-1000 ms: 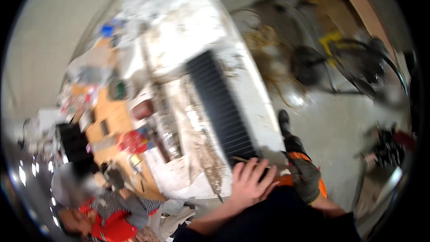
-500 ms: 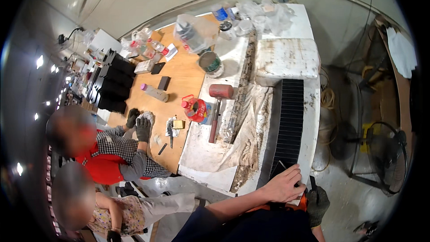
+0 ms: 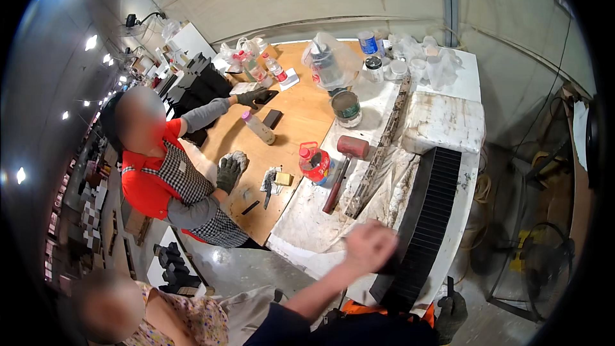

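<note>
A long row of thin black pieces (image 3: 430,218), packed side by side, lies along the right of the white table, with a dark flat board (image 3: 413,208) at its left. My bare left hand (image 3: 371,245) is over the near part of the board. Motion smears its fingers, and a dark patch below it cannot be made out. My right hand (image 3: 452,318), in a dark glove, is low by the table's near right corner. It is closed round a dark flat strip (image 3: 450,286) that sticks up from the fist.
A dirty white block (image 3: 444,122) stands beyond the row. Left lie a red mallet (image 3: 352,147), a long stained bar (image 3: 384,147), a red-capped jug (image 3: 314,163) and a tin (image 3: 346,109). A co-worker (image 3: 154,179) leans over the wooden table; another person (image 3: 122,311) is nearer. A fan (image 3: 543,269) stands right.
My left hand has moved left, off the near end of the black row. My right hand still grips the strip. The view has shifted, and the co-worker's one arm now reaches across the wooden table.
</note>
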Tool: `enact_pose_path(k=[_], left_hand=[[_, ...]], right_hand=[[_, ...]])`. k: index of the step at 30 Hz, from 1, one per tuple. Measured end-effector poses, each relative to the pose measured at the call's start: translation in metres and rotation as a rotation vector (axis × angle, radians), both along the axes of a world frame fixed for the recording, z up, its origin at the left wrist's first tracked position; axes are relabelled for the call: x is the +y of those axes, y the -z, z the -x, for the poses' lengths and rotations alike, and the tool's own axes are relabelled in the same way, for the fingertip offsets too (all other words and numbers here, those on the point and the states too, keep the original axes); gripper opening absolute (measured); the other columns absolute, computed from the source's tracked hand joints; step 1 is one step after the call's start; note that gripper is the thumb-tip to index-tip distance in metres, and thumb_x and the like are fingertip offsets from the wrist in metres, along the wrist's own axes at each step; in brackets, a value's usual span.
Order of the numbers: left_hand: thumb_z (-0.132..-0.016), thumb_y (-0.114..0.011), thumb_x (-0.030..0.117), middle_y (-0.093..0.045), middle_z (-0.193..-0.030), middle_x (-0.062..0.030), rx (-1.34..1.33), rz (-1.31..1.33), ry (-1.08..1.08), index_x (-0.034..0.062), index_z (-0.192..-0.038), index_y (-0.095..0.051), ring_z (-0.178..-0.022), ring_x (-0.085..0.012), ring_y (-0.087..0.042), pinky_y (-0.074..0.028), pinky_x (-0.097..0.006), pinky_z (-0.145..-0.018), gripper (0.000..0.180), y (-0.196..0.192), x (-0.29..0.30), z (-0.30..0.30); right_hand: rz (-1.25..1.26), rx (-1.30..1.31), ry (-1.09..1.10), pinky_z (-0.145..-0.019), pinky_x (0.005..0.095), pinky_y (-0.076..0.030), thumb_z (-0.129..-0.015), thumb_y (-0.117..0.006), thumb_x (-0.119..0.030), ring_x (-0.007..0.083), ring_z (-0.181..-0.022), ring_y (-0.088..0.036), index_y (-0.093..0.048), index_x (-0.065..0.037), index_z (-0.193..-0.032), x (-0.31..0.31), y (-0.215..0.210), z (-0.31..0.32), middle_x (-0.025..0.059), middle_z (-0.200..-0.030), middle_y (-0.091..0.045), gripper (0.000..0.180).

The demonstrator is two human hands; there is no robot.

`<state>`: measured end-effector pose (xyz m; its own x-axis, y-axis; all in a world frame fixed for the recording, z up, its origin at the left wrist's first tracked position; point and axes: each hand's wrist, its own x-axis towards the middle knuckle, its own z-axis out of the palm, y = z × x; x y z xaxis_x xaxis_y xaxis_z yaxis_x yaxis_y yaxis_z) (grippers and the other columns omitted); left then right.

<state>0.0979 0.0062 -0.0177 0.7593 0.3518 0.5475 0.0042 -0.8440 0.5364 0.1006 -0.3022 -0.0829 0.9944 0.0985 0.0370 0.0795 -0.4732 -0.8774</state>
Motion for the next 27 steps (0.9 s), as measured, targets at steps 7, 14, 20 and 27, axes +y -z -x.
enact_pose_path(k=[7,14,20,27], left_hand=[[-0.093,-0.058,0.032,-0.065,-0.081,-0.0129,0.126,0.646,-0.804,0.0005,-0.091,-0.061,-0.077,-0.0201,-0.061,-0.048,-0.033,-0.071,0.032,0.115,0.165,0.119],[-0.090,-0.057,0.043,-0.068,-0.096,-0.0160,0.334,0.636,-1.162,0.0068,-0.101,-0.065,-0.090,-0.0312,-0.064,-0.048,-0.039,-0.080,0.039,0.163,0.212,0.173],[-0.087,-0.062,0.036,-0.065,-0.098,-0.0160,0.253,0.565,-1.138,0.0048,-0.107,-0.065,-0.094,-0.0305,-0.062,-0.047,-0.039,-0.083,0.037,0.140,0.230,0.165],[-0.079,-0.070,0.024,-0.056,-0.111,-0.0193,0.057,0.383,-0.925,0.0055,-0.105,-0.065,-0.106,-0.0343,-0.053,-0.041,-0.041,-0.095,0.032,0.143,0.208,0.139]], right_hand=[[-0.039,-0.005,-0.001,-0.056,0.0325,-0.044,-0.087,-0.053,-0.010,0.0170,-0.061,-0.058,-0.062,0.003,-0.091,0.011,-0.025,-0.003,0.0078,-0.066,-0.059,0.016],[0.037,-0.008,0.034,-0.056,0.0332,-0.044,-0.085,-0.052,-0.008,0.0174,-0.060,-0.058,-0.063,0.003,-0.087,0.009,-0.030,-0.001,0.0078,-0.065,-0.060,0.015],[0.023,-0.075,0.006,-0.055,0.0335,-0.045,-0.084,-0.052,-0.008,0.0181,-0.059,-0.059,-0.063,0.002,-0.083,-0.005,-0.010,0.012,0.0083,-0.064,-0.061,0.015],[-0.087,0.155,0.070,-0.070,0.0327,-0.050,-0.082,-0.072,-0.028,0.0235,-0.076,-0.061,-0.064,-0.006,-0.109,-0.006,-0.020,0.026,0.0077,-0.092,-0.066,0.036]])
